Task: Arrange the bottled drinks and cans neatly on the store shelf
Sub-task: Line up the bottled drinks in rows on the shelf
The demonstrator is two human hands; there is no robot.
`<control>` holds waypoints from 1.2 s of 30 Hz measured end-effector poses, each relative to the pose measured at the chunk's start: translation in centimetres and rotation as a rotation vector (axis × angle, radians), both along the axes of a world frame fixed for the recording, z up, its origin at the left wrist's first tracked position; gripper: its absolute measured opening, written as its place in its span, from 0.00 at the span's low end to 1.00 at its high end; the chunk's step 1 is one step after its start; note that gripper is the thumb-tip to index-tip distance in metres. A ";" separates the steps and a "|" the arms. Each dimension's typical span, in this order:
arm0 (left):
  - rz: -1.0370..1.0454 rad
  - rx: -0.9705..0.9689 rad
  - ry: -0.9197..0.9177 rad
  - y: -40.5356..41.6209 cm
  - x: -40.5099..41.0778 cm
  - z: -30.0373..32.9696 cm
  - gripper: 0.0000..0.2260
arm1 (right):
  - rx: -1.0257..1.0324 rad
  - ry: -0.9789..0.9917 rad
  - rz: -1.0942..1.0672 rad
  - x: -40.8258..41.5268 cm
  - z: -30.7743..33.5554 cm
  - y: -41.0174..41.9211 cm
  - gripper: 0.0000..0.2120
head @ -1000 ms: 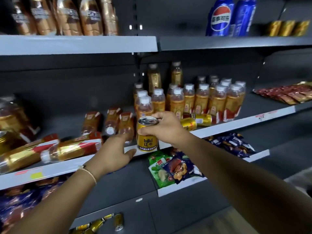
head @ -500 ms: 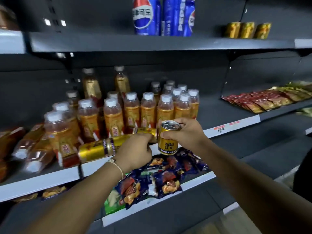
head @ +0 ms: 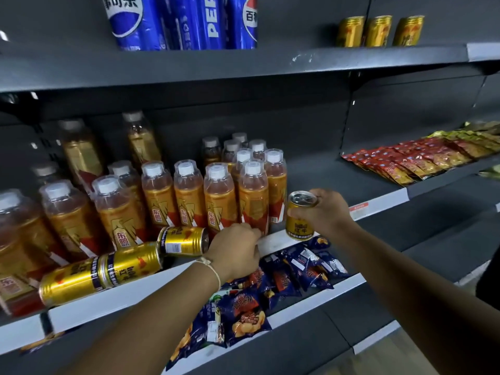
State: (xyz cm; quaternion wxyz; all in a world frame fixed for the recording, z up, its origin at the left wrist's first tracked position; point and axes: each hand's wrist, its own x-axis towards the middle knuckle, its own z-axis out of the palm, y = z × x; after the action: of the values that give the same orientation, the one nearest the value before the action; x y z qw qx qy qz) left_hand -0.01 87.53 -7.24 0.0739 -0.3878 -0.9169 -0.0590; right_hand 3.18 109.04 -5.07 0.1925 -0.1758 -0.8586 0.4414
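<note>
Right hand [head: 326, 209] has its fingers wrapped around a small gold can [head: 299, 216], upright at the middle shelf [head: 378, 205] front edge, just right of the orange bottles [head: 220, 196]. Left hand [head: 235, 251] reaches toward the bottle bases beside a tipped-over gold can [head: 184, 240]; its fingertips are tucked out of sight, so can't tell what they grip. Two more cans [head: 100, 273] lie sideways. Blue Pepsi cans [head: 184, 21] up top are cut off.

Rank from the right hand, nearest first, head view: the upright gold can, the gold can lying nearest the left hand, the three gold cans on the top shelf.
1. Upright gold can: held in the right hand, at the shelf edge.
2. Lying gold can: to the left, by the left hand.
3. Three gold cans: top shelf, up and right.
</note>
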 end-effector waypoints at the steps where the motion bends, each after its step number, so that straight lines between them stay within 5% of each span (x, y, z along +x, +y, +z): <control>1: 0.017 -0.020 0.025 0.1 -0.3 -0.3 0.06 | 0.018 0.000 -0.011 -0.5 -0.1 0.5 0.13; 8: 0.080 -0.107 0.137 0.7 -1.5 -2.3 0.09 | -0.032 0.004 -0.031 -4.3 -1.0 2.7 0.12; 23: 0.135 0.036 0.094 2.0 -2.2 -1.4 0.09 | -0.004 -0.035 0.063 -6.7 -1.9 4.3 0.17; 30: 0.086 0.197 0.083 4.1 -0.9 0.8 0.07 | 0.139 -0.068 0.145 -7.6 0.5 4.3 0.39; 36: 0.148 0.222 0.030 5.8 -0.5 3.0 0.06 | -0.058 0.050 0.347 -9.4 4.2 1.7 0.32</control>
State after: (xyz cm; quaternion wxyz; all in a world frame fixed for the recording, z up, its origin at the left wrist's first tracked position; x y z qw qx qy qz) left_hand -0.48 93.38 -4.25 0.1343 -0.3094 -0.9296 -0.1489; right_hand -6.19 110.74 -0.89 0.1298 -0.0193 -0.8579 0.4967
